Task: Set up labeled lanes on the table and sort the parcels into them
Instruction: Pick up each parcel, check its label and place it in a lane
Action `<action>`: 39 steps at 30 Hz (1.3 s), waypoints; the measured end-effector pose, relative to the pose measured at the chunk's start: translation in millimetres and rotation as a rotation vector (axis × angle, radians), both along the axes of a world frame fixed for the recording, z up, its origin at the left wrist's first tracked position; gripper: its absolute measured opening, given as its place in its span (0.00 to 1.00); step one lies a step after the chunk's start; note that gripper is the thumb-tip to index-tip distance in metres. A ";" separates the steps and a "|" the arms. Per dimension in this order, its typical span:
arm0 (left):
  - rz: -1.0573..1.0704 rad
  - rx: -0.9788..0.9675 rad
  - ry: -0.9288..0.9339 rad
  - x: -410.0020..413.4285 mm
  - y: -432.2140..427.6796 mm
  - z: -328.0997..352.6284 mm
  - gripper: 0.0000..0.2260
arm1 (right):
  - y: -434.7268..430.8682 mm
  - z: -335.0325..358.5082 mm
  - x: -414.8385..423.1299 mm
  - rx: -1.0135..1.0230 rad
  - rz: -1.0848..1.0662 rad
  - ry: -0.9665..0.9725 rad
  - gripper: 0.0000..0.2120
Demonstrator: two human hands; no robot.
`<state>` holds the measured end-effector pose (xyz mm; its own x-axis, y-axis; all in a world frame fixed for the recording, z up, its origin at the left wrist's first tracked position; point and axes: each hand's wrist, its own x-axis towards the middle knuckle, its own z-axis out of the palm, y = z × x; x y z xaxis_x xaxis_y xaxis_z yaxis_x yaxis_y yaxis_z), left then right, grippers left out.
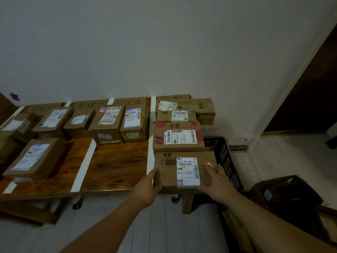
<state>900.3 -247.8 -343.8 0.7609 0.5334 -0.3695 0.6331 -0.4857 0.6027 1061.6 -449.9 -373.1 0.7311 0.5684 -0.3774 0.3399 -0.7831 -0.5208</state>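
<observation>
A brown cardboard parcel [171, 172] with a white shipping label lies at the front of the rightmost lane on the wooden table [116, 165]. My left hand [147, 189] holds its left side and my right hand [217, 183] holds its right side, fingers curled over the edges. Behind it in the same lane lie a red-spotted parcel [177, 137] and more parcels [182, 112]. White tape strips [150, 136] mark the lanes. Cardboard lane labels [130, 102] with handwriting stand along the wall.
Several parcels [107, 121] fill the middle and left lanes, one large box [34, 159] near the front left. A black plastic crate [224, 157] and a white crate [244, 157] stand right of the table. A dark box [286, 194] sits on the floor at right.
</observation>
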 end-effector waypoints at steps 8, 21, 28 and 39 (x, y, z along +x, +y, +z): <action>-0.049 -0.024 -0.019 -5.1 -3.7 5.1 0.34 | -6.0 -0.4 -3.0 0.037 -0.009 0.023 0.52; -0.009 -0.052 -0.021 -16.0 0.1 4.6 0.35 | -11.8 12.9 -13.9 -0.023 -0.018 -0.024 0.51; 0.056 0.090 0.005 -44.9 34.0 39.2 0.32 | 43.9 65.3 -24.3 -0.060 0.120 -0.196 0.44; 0.355 0.221 -0.013 -236.6 209.4 104.9 0.32 | 261.4 132.1 -160.3 0.001 0.537 -0.249 0.36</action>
